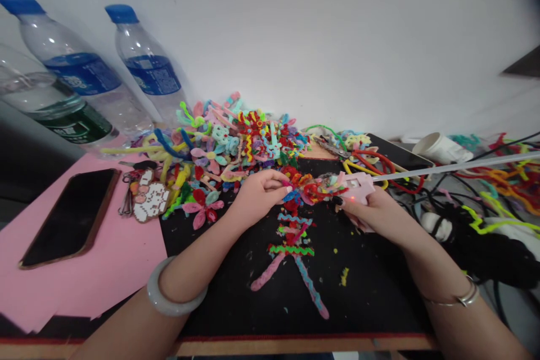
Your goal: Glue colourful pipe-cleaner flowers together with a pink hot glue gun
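Note:
My left hand [261, 197] is closed, its fingertips pinching the upper part of a colourful pipe-cleaner figure [291, 233]. The figure lies on a black mat [236, 304], with a green zigzag strip across it and two legs, one pink and one blue and pink, spread toward me. In my right hand [379, 216] is a pale pink hot glue gun [358, 187] with a small red light lit. A long translucent glue stick [447, 167] sticks out of its back. The gun's nozzle points left at the figure's top, and its tip is hidden among tangled coloured bits.
A heap of pipe-cleaner flowers [211, 157] lies behind my hands. On the left are a phone [71, 219] on pink paper [130, 270], a keychain [149, 202] and plastic bottles [152, 76]. Scissors [333, 147], a white cup [441, 148] and black cables [459, 191] lie right.

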A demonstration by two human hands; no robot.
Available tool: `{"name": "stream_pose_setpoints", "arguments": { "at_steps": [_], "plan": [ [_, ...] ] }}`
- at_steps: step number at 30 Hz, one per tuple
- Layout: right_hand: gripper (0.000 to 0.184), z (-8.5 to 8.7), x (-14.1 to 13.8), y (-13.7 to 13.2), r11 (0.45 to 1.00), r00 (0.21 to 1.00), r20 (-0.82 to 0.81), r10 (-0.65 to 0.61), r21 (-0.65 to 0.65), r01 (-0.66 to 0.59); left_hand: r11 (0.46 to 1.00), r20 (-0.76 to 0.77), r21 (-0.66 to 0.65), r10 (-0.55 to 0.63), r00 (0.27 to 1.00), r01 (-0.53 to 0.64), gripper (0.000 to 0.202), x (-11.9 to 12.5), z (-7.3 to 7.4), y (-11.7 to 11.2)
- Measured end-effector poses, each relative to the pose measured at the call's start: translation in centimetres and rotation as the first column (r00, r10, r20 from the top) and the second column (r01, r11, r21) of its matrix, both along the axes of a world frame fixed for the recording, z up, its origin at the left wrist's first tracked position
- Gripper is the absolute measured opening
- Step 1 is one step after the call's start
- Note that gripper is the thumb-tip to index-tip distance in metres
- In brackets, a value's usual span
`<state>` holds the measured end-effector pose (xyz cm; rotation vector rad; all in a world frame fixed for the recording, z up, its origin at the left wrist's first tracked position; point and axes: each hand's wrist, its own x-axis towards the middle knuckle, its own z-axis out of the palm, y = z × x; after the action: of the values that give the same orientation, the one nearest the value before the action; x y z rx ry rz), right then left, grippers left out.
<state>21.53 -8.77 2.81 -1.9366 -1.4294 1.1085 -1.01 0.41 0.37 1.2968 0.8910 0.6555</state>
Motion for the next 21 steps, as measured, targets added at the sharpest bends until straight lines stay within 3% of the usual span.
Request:
{"name": "stream_pose_setpoints", "arguments": {
  "at_steps": [21],
  "plan": [
    [0.036,-0.10,0.16,-0.09,0.999,0.999,0.002,0.038,0.000,-0.038,1.000,-0.004,0.009,-0.008,1.000,0.008,0.024,0.11,-0.34,0.19]
  ]
}}
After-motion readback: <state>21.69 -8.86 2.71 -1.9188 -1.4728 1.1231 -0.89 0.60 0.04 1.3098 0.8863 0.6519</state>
